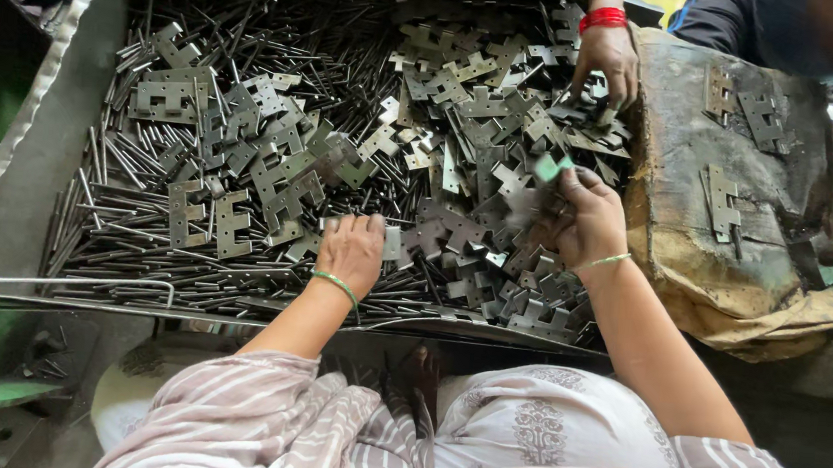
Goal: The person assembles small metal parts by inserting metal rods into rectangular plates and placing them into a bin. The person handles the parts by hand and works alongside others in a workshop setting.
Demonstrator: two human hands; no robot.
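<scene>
A big tray [29,180] holds a heap of grey metal hinge plates [271,171] and thin metal pins [145,240]. My left hand [353,251] rests palm down on the heap near the front, its fingers over a small plate [392,243]. My right hand [587,219] is raised a little above the pile and is closed on a hinge plate [548,170]. Both wrists wear green bangles.
Another person's hand [608,65] with a red bangle picks in the pile at the back right. A worn brown sack pad [732,191] on the right carries a few assembled hinges [721,202]. A dark sleeve [736,26] shows beyond it.
</scene>
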